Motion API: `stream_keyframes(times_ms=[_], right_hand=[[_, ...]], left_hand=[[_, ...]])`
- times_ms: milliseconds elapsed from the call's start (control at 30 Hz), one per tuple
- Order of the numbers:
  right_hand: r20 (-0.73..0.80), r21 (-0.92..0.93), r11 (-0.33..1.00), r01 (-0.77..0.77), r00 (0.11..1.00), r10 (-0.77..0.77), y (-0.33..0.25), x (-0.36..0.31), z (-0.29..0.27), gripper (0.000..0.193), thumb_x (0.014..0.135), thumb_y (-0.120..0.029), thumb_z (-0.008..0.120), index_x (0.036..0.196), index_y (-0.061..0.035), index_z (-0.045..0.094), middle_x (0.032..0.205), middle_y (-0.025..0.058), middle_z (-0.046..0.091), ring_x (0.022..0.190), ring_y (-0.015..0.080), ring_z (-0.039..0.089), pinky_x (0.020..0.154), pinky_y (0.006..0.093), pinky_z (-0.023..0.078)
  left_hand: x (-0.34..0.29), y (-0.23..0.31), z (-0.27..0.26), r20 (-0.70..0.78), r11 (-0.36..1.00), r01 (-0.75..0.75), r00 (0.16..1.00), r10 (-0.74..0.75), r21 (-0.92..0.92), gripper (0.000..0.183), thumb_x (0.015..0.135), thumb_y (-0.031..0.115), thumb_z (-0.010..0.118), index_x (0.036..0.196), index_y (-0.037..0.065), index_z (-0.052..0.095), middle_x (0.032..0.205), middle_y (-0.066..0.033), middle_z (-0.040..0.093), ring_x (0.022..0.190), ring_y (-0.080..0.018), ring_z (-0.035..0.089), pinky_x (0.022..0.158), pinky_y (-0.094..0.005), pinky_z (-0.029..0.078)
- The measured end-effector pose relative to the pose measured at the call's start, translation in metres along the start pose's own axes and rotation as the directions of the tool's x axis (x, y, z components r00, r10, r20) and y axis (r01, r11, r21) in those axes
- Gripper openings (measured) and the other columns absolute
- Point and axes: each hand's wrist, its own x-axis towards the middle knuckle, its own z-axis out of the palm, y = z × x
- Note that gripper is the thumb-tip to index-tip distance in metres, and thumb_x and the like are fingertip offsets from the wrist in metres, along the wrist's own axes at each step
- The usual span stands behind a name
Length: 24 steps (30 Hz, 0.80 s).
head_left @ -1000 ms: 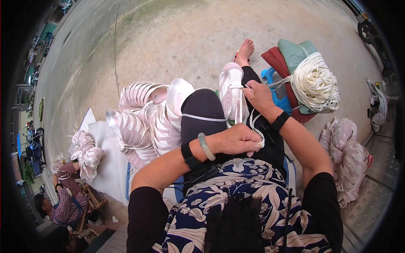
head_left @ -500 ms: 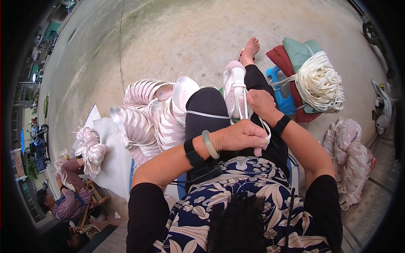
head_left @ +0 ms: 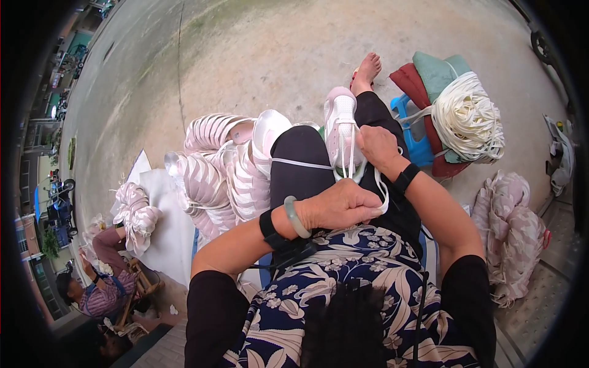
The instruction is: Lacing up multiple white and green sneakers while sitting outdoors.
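A pink and white shoe upper (head_left: pixel 339 113) lies between my thighs, its toe pointing away from me. White shoelace (head_left: pixel 345 150) crosses its front, with strands running back toward me. My left hand (head_left: pixel 346 203), with a pale bangle above it, is closed in front of my belly, pinching a shoelace end near its fingertips. Bent around the upper's right edge, my right hand (head_left: pixel 381 149) grips it; its fingertips are partly hidden. A loop of lace hangs between the two hands.
Stacked pink and white uppers (head_left: pixel 215 175) stand at my left. On the right, a blue stool (head_left: pixel 418 147) bears folded cloth and a bundle of white laces (head_left: pixel 469 116). Wrapped bundles (head_left: pixel 506 227) lie at the far right. Another person (head_left: pixel 104 294) sits at the lower left.
My left hand has shifted slightly left and toward me with the lace. My right hand stays at the upper's right edge, a little farther away. The view has shifted slightly.
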Motion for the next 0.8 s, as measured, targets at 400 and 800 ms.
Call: stream_keyframes(times_ms=[400, 800], right_hand=[[0.076, -0.182, 0.961, 0.209, 0.977, -0.198, 0.002, 0.006, 0.004, 0.016, 0.077, -0.019, 0.054, 0.078, -0.0032, 0.056, 0.068, 0.0149, 0.062, 0.065, 0.0295, 0.063, 0.057, 0.0395, 0.049], [0.125, -0.093, 0.968, 0.235, 0.967, -0.223, 0.001, 0.01, 0.004, 0.014, 0.075, -0.016, 0.054, 0.079, -0.0023, 0.058, 0.071, 0.0175, 0.061, 0.07, 0.0329, 0.062, 0.063, 0.0427, 0.049]], left_hand=[[-0.005, -0.063, 0.001, -0.473, 0.374, 0.407, 0.875, 0.102, 0.833, 0.012, 0.071, 0.016, 0.057, 0.07, 0.008, 0.065, 0.093, -0.0211, 0.049, 0.096, -0.0336, 0.046, 0.094, -0.0537, 0.024], [-0.003, -0.077, -0.002, -0.476, 0.584, 0.377, 0.879, 0.018, 0.719, 0.013, 0.072, 0.018, 0.057, 0.076, 0.01, 0.067, 0.082, -0.0192, 0.048, 0.077, -0.0341, 0.051, 0.069, -0.0425, 0.038]])
